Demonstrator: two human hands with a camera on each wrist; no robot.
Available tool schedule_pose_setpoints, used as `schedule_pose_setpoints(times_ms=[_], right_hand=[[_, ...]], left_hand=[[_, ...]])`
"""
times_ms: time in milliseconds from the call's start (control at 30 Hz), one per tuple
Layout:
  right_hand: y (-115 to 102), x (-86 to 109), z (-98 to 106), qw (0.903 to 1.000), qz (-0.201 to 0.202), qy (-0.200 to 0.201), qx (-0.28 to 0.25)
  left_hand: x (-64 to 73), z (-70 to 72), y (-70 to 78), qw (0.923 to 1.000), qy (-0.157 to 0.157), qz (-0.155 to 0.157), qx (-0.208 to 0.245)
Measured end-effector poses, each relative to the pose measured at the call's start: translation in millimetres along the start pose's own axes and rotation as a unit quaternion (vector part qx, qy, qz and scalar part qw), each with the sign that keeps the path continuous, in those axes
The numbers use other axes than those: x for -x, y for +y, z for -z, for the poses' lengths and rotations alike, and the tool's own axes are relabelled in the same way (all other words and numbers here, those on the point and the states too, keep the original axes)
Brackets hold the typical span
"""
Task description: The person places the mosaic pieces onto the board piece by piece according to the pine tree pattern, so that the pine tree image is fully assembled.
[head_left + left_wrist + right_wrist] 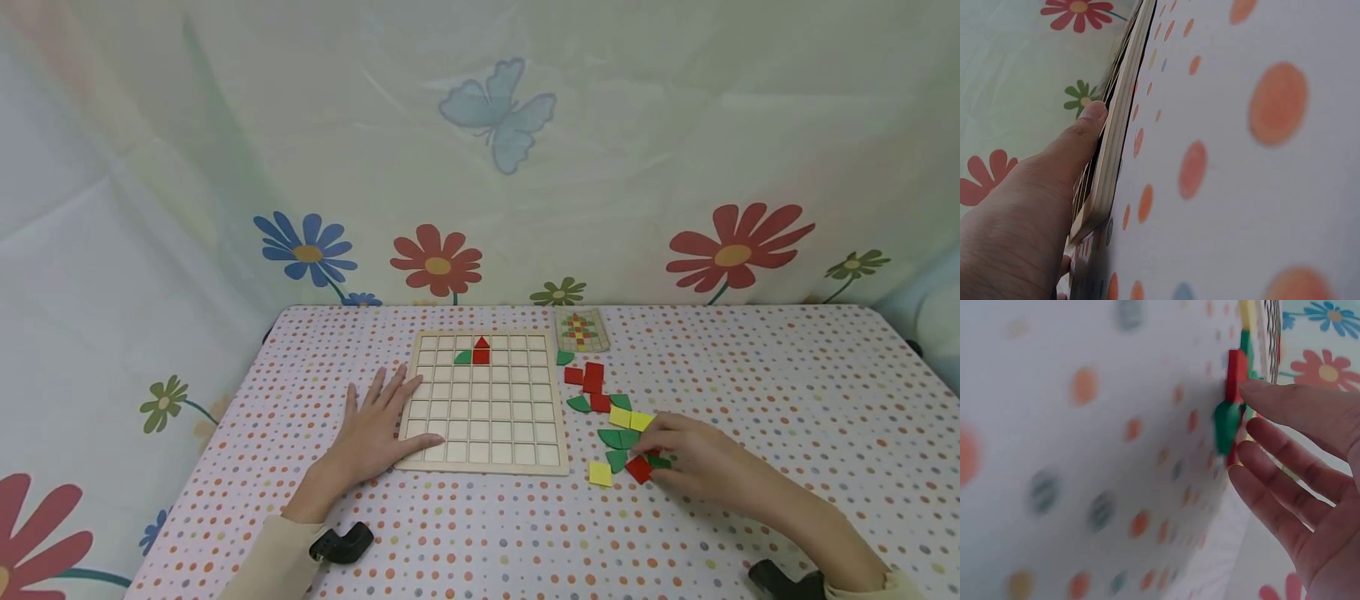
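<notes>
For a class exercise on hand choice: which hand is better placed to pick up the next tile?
Probably the right hand: it is at the loose tiles, right of the board. The left hand rests at the board's left edge, with most of the board between it and those tiles.

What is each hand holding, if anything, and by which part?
The left hand holds nothing, spread partly on the board. The right hand is at the loose tiles; whether it pinches one cannot be told.
</notes>
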State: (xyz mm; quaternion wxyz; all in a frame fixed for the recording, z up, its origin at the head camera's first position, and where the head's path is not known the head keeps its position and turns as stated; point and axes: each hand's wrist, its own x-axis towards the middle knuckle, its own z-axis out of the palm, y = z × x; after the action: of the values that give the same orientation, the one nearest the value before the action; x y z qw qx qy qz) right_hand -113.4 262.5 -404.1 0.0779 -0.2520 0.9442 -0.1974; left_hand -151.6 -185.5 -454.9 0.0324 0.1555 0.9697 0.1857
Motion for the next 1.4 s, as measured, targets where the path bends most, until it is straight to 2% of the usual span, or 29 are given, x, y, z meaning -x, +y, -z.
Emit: schedule_pose_setpoints(times_ms=[233,533,833,1067,1400], right_hand=[[11,12.9,-3,0.9996,-0.014,0.022,-0.012],[11,11.7,-2,0.9979,-0.05,0.01,-0.04],[11,-0.8,8,0.9947,-0.062,-0.035,-0.074],[9,-10.0,12,0.9906,-0.044,-0.081,-0.101],[6,-8.9,25,0.9861,-0.021,-0.121,-0.112]], left_hand=[[-0.2,-0.1,0.8,1.0,0.005,-0.001,-0.003],[-1.5,-1.8,1.6,1.0,0.003,0.0,0.001],[-0.8,-1.7,0.8,1.0,-0.001,0.0,0.002],[4.9,-3.8,-1.2,1.0,-0.003,0.003,0.006],[1.4,-2.8,0.1,0.9999,0.009,-0.002,0.007]])
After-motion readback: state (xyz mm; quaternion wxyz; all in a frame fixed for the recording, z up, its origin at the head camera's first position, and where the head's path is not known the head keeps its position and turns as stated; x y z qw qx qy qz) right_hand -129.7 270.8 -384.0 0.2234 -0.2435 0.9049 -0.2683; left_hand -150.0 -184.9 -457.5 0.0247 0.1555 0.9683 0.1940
